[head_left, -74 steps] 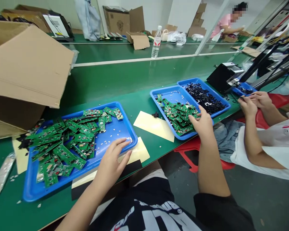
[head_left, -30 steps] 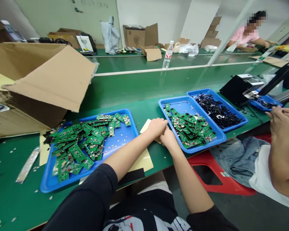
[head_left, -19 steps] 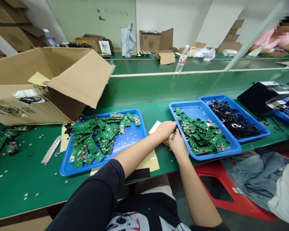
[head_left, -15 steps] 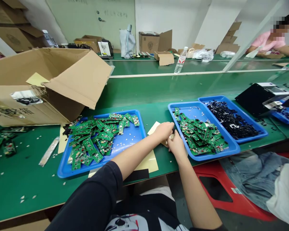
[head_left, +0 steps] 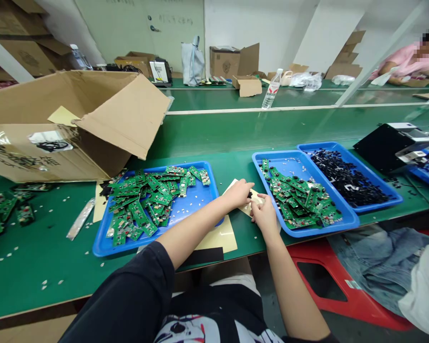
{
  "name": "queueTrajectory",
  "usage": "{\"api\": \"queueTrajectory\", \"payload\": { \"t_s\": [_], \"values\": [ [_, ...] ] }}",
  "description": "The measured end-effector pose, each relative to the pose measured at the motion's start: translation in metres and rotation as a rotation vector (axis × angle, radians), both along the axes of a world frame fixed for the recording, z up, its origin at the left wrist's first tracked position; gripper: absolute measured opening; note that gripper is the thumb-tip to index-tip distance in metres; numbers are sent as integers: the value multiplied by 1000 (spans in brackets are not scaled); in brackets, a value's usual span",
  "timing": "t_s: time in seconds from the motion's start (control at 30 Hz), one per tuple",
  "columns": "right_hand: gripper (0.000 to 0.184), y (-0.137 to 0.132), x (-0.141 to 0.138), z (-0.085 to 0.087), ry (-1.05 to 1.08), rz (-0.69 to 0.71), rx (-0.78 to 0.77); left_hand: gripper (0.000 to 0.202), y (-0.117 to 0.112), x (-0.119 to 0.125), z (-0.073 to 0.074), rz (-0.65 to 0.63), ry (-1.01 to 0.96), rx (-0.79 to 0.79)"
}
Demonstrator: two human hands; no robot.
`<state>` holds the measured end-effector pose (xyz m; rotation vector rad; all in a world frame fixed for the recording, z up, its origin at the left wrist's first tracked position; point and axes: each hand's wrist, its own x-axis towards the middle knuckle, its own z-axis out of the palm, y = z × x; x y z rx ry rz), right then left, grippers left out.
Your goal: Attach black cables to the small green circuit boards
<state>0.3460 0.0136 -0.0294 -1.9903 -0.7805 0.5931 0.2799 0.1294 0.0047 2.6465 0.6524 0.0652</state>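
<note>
My left hand (head_left: 239,194) is at a small cream sheet (head_left: 246,207) between two blue trays, its fingers closed on the sheet and the index finger stuck out. Small black pieces (head_left: 250,195) show on the sheet by the fingertips. From the right, my right hand (head_left: 264,215) meets the same sheet, thumb and fingers drawn into a pinch; what lies in them is too small to make out. Green circuit boards (head_left: 137,209) lie heaped in the left blue tray (head_left: 186,216). The right blue tray (head_left: 289,164) carries more circuit boards (head_left: 303,197), some with black parts on them.
Another blue tray (head_left: 389,202) of small black parts stands farther right, by a black machine (head_left: 386,147). An open cardboard box (head_left: 39,157) fills the back left. Cream sheets (head_left: 221,236) and a black strip (head_left: 203,256) lie at the front edge. A water bottle (head_left: 271,90) stands behind.
My hands have parted slightly at the fingertips, showing the cream sheet and black pieces between them. The left index finger now points outward. The whole view has shifted a little.
</note>
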Motion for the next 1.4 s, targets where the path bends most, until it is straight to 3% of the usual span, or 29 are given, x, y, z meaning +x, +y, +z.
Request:
{"api": "queueTrajectory", "payload": {
  "t_s": [0.1,0.17,0.23,0.3,0.37,0.47,0.57,0.63,0.7,0.77,0.93,1.13,1.4],
  "values": [
    [45,-2,-1,-2,-14,10,19,61,-2,-11,18,16,-79,-36],
    [49,-5,-1,-3,-15,26,34,59,-5,-33,36,35,-140,-50],
    [51,-9,0,-3,-21,44,51,48,-13,-70,53,76,-205,-53],
    [51,-13,-1,-2,-47,52,72,37,-27,-122,62,147,-260,-58],
    [48,-16,-6,2,-96,33,100,25,-50,-181,61,308,-368,-150],
    [37,-18,-31,13,-190,24,228,17,-89,-258,41,638,-321,-203],
    [20,-20,-78,26,-295,292,478,18,-118,-299,16,982,-317,-279],
    [14,-21,-116,30,-330,613,594,25,-125,-308,5,1112,-335,-291],
    [16,-23,-151,29,-330,904,647,28,-125,-307,0,1151,-353,-307],
    [18,-24,-177,21,-325,1048,655,28,-123,-304,-1,1141,-379,-346],
    [23,-24,-195,-1,-335,1041,590,22,-119,-298,-2,1102,-471,-573],
    [20,-18,-196,-2,-365,1006,547,28,-121,-294,-2,1095,-621,-887],
    [21,-11,-204,-1,-429,1028,579,31,-125,-294,-2,1169,-759,-990]
  ]
}}
